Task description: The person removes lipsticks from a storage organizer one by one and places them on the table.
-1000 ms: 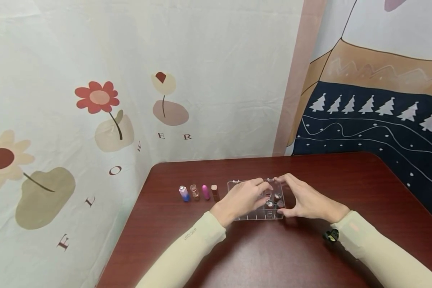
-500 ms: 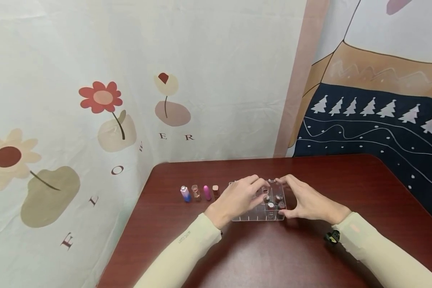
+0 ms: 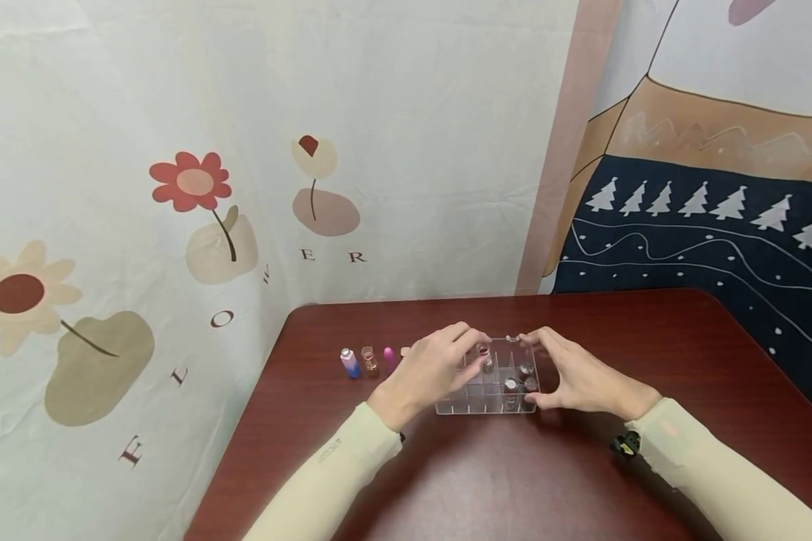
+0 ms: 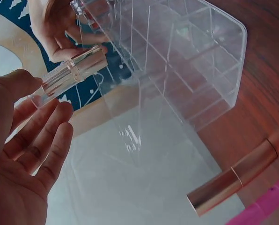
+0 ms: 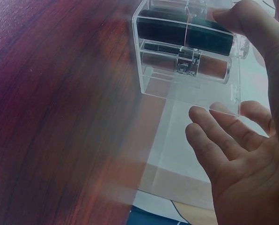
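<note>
My left hand (image 3: 433, 368) pinches a lipstick tube (image 4: 74, 72) with a gold middle and clear ends, thumb and fingertips at one clear end. The tube is tilted over the left-middle cells of a clear divided organizer (image 3: 477, 409). My right hand (image 3: 575, 372) grips the organizer's right end, thumb on the front side and fingers at the back. In the right wrist view, a dark green tube (image 5: 209, 35) and a clear-capped tube (image 5: 212, 66) stand in cells near that thumb. Another tube with a silvery top (image 3: 510, 387) stands in a front cell.
Left of the organizer, a blue-purple tube (image 3: 349, 363), a clear-topped tube (image 3: 370, 361), a pink tube (image 3: 389, 357) and a copper tube (image 4: 233, 178) stand in a row on the brown table (image 3: 501, 473). Printed cloth (image 3: 433, 150) hangs behind the table's back edge.
My left hand has moved left over the organizer with the lipstick tube, now overlapping the copper tube in the head view. The right hand keeps its grip at the organizer's right end.
</note>
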The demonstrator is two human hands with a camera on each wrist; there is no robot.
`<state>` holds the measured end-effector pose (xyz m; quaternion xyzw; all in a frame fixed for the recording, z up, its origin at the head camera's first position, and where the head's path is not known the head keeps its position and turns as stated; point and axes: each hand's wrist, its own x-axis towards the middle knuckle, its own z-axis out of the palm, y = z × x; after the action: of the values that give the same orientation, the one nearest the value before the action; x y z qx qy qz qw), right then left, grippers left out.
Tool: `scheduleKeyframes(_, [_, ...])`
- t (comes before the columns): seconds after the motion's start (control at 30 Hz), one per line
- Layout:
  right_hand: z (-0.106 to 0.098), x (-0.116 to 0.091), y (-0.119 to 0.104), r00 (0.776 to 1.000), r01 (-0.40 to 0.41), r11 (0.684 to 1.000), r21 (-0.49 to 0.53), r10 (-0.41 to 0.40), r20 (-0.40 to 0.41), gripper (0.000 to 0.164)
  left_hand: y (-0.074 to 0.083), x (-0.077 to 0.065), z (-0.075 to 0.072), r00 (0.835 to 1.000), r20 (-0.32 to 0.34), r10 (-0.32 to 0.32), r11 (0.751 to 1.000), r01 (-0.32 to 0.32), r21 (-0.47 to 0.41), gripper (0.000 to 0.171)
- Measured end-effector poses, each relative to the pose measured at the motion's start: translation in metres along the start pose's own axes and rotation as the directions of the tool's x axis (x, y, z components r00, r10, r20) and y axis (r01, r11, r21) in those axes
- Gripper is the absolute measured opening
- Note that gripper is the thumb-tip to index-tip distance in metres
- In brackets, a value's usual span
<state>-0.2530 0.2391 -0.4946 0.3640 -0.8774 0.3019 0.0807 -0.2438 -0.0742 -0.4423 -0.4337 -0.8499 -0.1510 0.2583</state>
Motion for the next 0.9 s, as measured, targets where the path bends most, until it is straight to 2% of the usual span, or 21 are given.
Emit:
scheduleKeyframes(0.33, [-0.003, -0.001, 0.001, 0.999, -0.039, 0.999, -0.014, 0.039, 0.008, 0.088, -0.007, -0.006, -0.013, 0.998, -0.060, -0.007, 1.000, 0.008, 0.016, 0.022])
scheduleKeyframes(0.9, [0.000, 0.000, 0.001, 0.997, -0.072, 0.997, 0.002, 0.072, 0.036, 0.088, -0.023, -0.030, -0.029, 0.993, -0.064, -0.095, 0.995, 0.094, -0.018, 0.025])
